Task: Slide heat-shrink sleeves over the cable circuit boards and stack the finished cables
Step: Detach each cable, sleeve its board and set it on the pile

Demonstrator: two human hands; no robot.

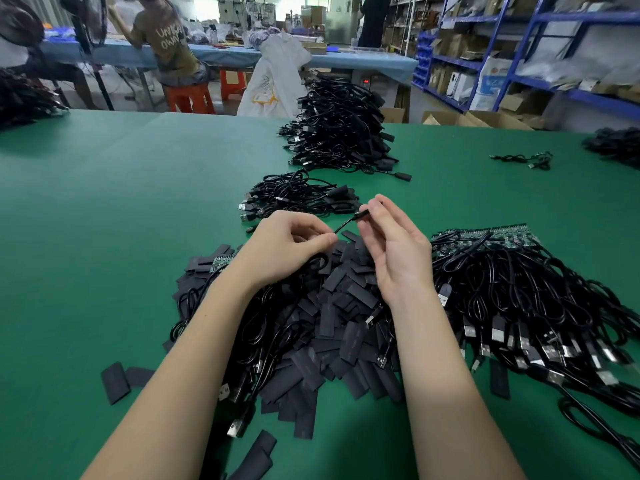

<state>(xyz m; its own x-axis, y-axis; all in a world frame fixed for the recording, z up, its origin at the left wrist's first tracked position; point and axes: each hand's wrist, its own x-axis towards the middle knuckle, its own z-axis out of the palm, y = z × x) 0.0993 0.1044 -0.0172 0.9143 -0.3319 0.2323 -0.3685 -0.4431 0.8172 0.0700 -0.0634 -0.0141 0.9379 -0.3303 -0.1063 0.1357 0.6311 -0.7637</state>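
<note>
My left hand (pixel 289 242) pinches a thin black cable (pixel 344 225) above a heap of flat black heat-shrink sleeves (pixel 332 327). My right hand (pixel 394 247) pinches the same cable's small plug end (pixel 362 214) between thumb and fingers. The cable runs taut between both hands and loops down under my left wrist. To the right lies a bundle of black cables (pixel 519 299) with green circuit boards (pixel 485 237) at their far ends. A small stack of sleeved cables (pixel 298 199) sits just beyond my hands.
A tall pile of finished cables (pixel 339 126) stands further back on the green table (pixel 104 202). A loose cable (pixel 523 159) lies at the far right. Stray sleeves (pixel 116 381) lie at the front left. A person sits at a blue bench behind; shelving stands on the right.
</note>
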